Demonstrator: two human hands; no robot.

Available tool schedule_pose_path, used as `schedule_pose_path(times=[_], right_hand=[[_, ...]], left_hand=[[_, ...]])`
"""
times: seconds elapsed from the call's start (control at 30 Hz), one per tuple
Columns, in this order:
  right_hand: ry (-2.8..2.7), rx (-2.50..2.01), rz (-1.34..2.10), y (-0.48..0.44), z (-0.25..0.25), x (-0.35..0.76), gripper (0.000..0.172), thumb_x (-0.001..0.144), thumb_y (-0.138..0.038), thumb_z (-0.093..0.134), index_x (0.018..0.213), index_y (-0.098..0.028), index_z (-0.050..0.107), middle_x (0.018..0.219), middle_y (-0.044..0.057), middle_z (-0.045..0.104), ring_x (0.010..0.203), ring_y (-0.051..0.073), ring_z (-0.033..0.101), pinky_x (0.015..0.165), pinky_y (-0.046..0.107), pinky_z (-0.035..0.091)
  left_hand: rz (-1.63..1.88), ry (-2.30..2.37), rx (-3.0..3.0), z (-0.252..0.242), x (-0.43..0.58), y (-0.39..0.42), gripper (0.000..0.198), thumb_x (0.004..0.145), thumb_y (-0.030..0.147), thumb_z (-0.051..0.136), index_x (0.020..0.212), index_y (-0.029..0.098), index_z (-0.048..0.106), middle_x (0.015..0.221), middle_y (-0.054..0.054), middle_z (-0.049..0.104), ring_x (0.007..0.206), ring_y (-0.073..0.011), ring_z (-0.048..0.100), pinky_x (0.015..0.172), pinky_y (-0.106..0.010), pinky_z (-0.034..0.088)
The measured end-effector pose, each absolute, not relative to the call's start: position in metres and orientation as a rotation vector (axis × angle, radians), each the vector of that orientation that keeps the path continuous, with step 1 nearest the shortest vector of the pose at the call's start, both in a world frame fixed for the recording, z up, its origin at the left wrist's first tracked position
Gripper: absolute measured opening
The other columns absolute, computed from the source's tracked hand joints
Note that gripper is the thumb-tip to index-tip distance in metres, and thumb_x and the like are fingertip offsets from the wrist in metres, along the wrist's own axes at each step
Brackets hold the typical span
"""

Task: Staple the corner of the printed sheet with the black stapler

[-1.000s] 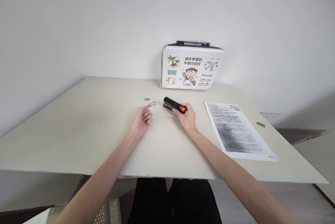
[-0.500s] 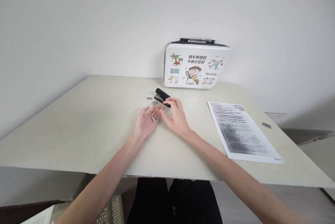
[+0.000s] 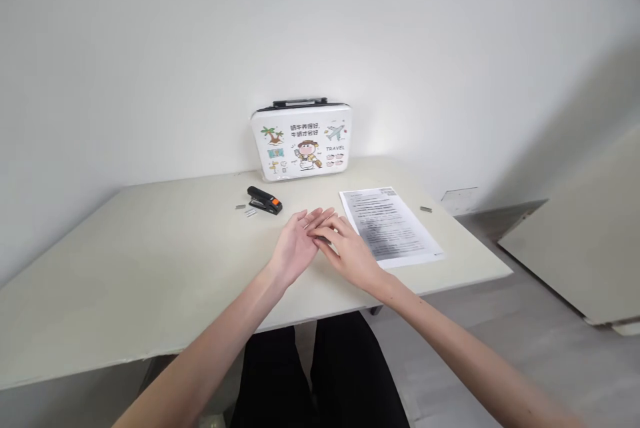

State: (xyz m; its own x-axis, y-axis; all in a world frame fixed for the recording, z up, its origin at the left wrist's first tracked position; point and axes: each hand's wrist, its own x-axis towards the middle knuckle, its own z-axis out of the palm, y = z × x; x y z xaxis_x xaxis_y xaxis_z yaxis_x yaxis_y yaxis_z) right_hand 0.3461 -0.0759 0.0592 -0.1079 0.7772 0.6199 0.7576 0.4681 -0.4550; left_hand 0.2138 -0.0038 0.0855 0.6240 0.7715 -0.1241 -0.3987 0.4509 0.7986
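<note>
My left hand (image 3: 296, 249) is palm up over the table, its fingers stretched out and open. My right hand (image 3: 353, 256) reaches across from the right, with thumb and fingertips pinched together at the left fingers. A small grey strip of staples (image 3: 324, 239) shows only in part between those fingertips. Beyond the hands lies a black stapler (image 3: 265, 201) with an orange patch on its end, touched by neither hand. Beside it on the left are a small staple strip (image 3: 241, 207) and more staple strips (image 3: 251, 213).
A printed sheet (image 3: 400, 228) lies right of my hands, with another staple strip (image 3: 426, 209) past it. At the back a white cartoon-printed case (image 3: 305, 141) stands against the wall. The pale table's (image 3: 165, 268) front edge runs above my lap.
The view has swung right. My right hand has left the stapler and now pinches at the left fingers, where a staple strip lay in the open. Both hands are farther from the stapler.
</note>
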Motion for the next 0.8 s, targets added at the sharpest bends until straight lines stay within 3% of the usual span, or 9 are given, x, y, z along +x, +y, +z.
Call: schedule_pose_path(times=[0.1,0.27,0.4,0.6,0.8], right_hand=[[-1.839,-1.334,0.002,-0.091,0.054,0.378,0.023,0.103,-0.02,0.054,0.118,-0.028,0.069,0.11,0.006,0.068,0.108,0.026,0.061,0.089,0.043,0.057],[-1.655,-1.622,-0.111,-0.097,0.016,0.487,0.021,0.1,-0.028,0.056,0.114,-0.026,0.071,0.105,0.007,0.071,0.105,0.027,0.063,0.088,0.043,0.054],[-1.415,-1.869,-0.153,-0.097,-0.017,0.575,0.023,0.094,-0.027,0.054,0.105,-0.02,0.072,0.099,0.013,0.072,0.102,0.031,0.06,0.089,0.046,0.051],[-1.247,-1.938,-0.156,-0.094,-0.033,0.616,0.026,0.088,-0.031,0.056,0.104,-0.018,0.071,0.109,0.018,0.071,0.107,0.035,0.058,0.091,0.05,0.048],[-1.234,-1.884,-0.126,-0.126,-0.045,0.598,0.035,0.09,-0.045,0.059,0.112,-0.019,0.064,0.115,0.016,0.068,0.102,0.029,0.063,0.095,0.046,0.049]], left_hand=[[0.658,0.585,0.951,0.083,0.227,-0.015,0.028,0.096,0.041,0.059,0.1,0.016,0.072,0.121,-0.016,0.073,0.119,-0.0275,0.067,0.101,-0.041,0.054],[0.577,0.852,1.481,0.07,0.185,-0.013,0.041,0.092,0.057,0.067,0.104,0.019,0.073,0.127,-0.014,0.072,0.117,-0.0285,0.067,0.102,-0.041,0.051],[0.636,1.127,1.677,0.058,0.114,0.005,0.056,0.084,0.072,0.066,0.098,0.018,0.072,0.097,-0.011,0.075,0.091,-0.027,0.071,0.086,-0.041,0.057],[0.589,1.233,1.899,0.054,0.026,0.019,0.059,0.082,0.078,0.062,0.093,0.021,0.072,0.084,-0.007,0.073,0.077,-0.0241,0.069,0.078,-0.039,0.057],[0.83,1.43,1.925,0.046,0.009,0.005,0.054,0.089,0.072,0.056,0.101,0.021,0.07,0.083,-0.004,0.071,0.076,-0.0214,0.066,0.077,-0.034,0.056]])
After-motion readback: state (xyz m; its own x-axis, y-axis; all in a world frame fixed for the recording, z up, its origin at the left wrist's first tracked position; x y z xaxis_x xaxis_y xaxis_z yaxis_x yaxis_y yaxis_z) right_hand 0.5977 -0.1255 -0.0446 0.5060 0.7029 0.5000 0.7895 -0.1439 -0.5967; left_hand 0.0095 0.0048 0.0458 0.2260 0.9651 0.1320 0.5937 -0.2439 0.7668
